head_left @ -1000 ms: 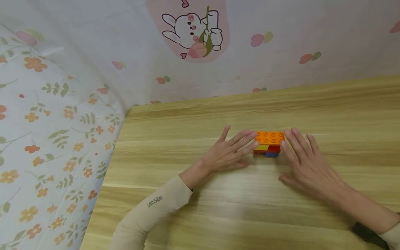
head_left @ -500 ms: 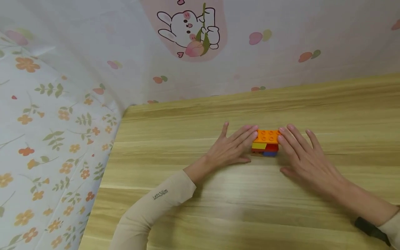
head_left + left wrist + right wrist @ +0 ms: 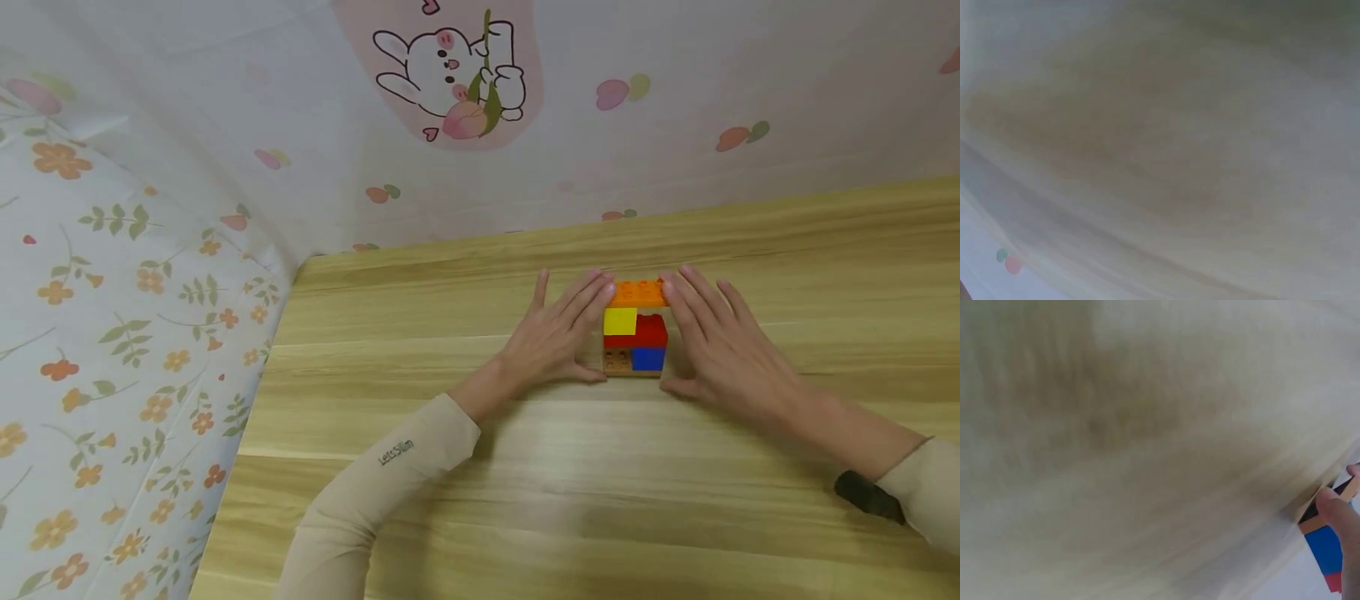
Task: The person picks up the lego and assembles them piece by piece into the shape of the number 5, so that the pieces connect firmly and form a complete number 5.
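Observation:
A stack of toy building blocks (image 3: 651,333) is between my two hands in the head view. An orange studded brick (image 3: 637,292) tops it, with a yellow block (image 3: 620,322), a red brick (image 3: 630,339), a blue block (image 3: 648,359) and a tan-orange base plate (image 3: 633,374) below. My left hand (image 3: 551,337) holds the left side, fingers at the top brick and thumb at the base. The right hand (image 3: 723,350) grips the other side likewise. In the right wrist view, the thumb (image 3: 1341,519) touches the plate's edge. A sleeve fills the left wrist view.
The stack is over a wood-grain table (image 3: 525,492). Behind it hangs a pale printed cloth (image 3: 300,83) with a rabbit picture, and a floral cloth (image 3: 135,375) drapes on the left. A dark band (image 3: 870,497) is at the right wrist.
Both hands have closed in on the stack, and the thumbs have come to its base. The stack has tipped back, so its front face shows more and its top less.

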Motion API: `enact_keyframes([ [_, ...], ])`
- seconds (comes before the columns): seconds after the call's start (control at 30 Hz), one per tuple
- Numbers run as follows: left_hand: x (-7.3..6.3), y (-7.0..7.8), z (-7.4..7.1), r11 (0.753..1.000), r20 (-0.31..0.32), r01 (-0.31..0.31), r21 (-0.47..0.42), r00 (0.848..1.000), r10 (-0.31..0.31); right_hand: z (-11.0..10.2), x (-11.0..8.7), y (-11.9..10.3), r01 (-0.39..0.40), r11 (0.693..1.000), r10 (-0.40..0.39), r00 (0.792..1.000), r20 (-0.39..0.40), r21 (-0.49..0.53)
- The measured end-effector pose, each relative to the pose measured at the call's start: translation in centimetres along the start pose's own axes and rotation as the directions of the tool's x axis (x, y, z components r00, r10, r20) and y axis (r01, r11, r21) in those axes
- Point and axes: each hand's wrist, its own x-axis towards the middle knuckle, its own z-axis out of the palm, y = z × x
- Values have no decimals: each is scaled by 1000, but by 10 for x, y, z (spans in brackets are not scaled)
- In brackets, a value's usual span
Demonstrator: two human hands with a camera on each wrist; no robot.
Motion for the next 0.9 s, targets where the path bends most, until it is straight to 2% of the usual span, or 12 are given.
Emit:
enact_keyframes([
  [0.17,5,0,-6,997,118,38,-67,993,-30,0,6,7,-17,998,13,998,60,57],
  [0.33,2,3,-10,976,192,78,-203,981,-38,-4,6,8,-38,994,22,989,144,104],
  [0.53,-5,10,-10,918,255,135,-372,966,-39,-5,2,2,-125,966,70,969,239,225],
  [0.77,-11,20,-8,817,398,251,-519,917,-29,-3,-7,-4,-221,933,118,934,337,285],
  [0.9,-15,24,-7,792,452,291,-536,892,-21,-1,-11,-5,-257,915,124,913,389,311],
])
